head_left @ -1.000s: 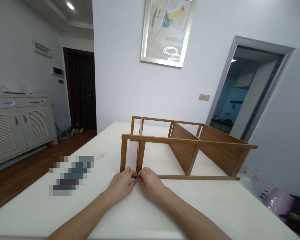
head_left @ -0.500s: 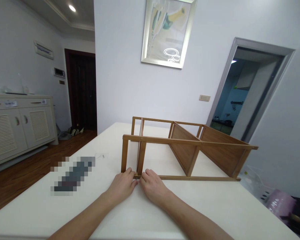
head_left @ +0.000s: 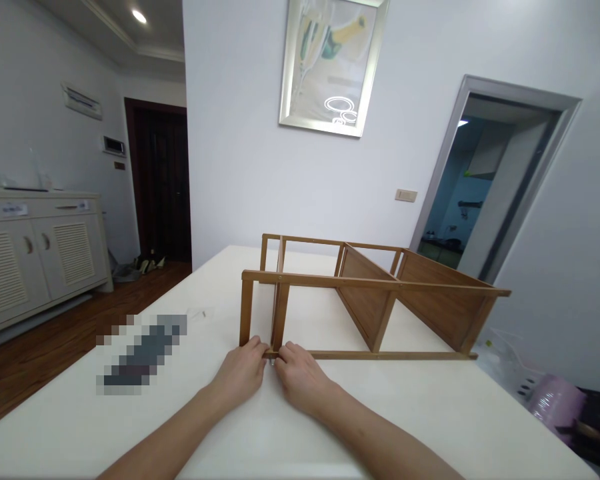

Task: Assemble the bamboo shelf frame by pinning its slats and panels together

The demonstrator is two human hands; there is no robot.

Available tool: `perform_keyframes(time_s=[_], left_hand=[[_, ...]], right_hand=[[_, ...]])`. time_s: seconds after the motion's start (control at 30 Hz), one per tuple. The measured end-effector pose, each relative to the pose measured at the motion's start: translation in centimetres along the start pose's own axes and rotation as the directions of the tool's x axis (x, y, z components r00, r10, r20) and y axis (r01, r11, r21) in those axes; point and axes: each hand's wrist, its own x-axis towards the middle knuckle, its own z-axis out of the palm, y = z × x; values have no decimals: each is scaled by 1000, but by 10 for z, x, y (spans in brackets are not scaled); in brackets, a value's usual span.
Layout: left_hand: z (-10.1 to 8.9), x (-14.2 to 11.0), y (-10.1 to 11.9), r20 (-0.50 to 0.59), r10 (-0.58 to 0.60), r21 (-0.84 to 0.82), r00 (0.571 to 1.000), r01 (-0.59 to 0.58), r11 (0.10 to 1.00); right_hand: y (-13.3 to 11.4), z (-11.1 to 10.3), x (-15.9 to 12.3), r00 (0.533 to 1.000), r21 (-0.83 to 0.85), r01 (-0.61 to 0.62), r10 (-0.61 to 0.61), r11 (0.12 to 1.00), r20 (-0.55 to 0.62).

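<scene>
A brown wooden shelf rack [head_left: 320,280] lies on its side on the white table [head_left: 405,413]. My left hand [head_left: 243,367] is closed, its fingers curled over the rack's near lower rail, left of the joint with the end shelf. Just right of that joint, my right hand [head_left: 297,373] is closed over the same rail. Between the thumbs a small shiny metal piece [head_left: 272,361], like a screw end, shows at the rail; its exact kind cannot be made out. The undersides of both hands' fingers are hidden.
A pixelated dark object [head_left: 143,353] lies on the table at left, with a small metal bit [head_left: 203,314] near it. Beyond the table's right edge are a pink wrapped bundle [head_left: 555,403] and clear plastic. A white cabinet [head_left: 40,240] stands at far left.
The view has shifted slightly. My thumbs have drawn a little apart, so the small metal piece between them shows more clearly. The rack stays in place.
</scene>
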Motion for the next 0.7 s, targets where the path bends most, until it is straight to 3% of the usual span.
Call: perform_keyframes(time_s=[0.27, 0.47, 0.7], left_hand=[[4, 5, -4, 29, -20, 24, 999, 19, 1000], [1, 9, -8, 1, -28, 48, 1000, 27, 998], [-6, 16, -30, -31, -134, 90, 991, 136, 987]], right_hand=[[1, -4, 1, 999, 2, -19, 19, 1000, 28], [3, -3, 0, 998, 48, 16, -13, 999, -65], [9, -17, -10, 987, 76, -6, 18, 997, -159]])
